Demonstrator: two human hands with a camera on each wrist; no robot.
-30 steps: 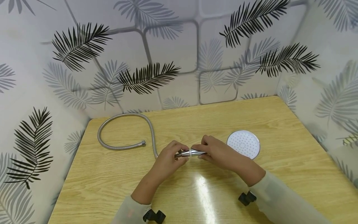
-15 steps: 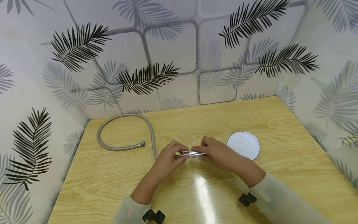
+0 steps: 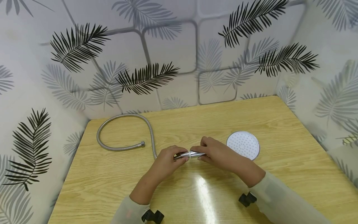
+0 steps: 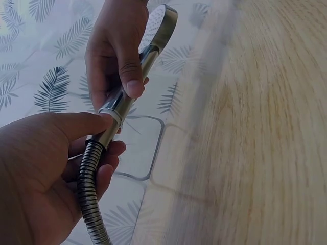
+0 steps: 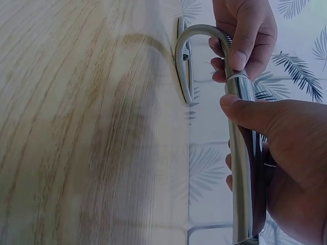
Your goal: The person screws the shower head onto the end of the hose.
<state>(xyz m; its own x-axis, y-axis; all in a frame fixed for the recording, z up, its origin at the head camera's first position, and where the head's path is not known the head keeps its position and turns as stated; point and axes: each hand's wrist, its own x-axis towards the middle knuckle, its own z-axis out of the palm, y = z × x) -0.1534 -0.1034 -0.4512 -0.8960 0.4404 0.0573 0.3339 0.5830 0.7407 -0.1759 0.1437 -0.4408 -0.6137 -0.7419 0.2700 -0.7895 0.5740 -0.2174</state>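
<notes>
My right hand [image 3: 219,154] grips the chrome handle of a shower head [image 3: 242,144], whose round white face with small nozzles points up. In the right wrist view, thumb and fingers wrap the handle [image 5: 239,158]. My left hand [image 3: 165,161] pinches the smooth metal end nut [image 4: 106,133] of a flexible shower hose [image 3: 151,132] between thumb and fingers. Nut and handle stand in line, meeting at a pale ring [image 4: 111,115] in the left wrist view. Whether the threads are engaged is hidden. Beyond my left hand the ribbed hose loops away.
The hose's free end, with a metal nut [image 3: 142,143], lies on the wood-grain table [image 3: 112,180] at the left. Patterned walls [image 3: 173,90] with leaf prints border the table at the back and both sides. Black wrist cameras [image 3: 247,199] sit at the cuffs.
My left fingers have shifted round the hose nut, and the left knuckles sit slightly lower. My right hand and the shower head have stayed nearly still.
</notes>
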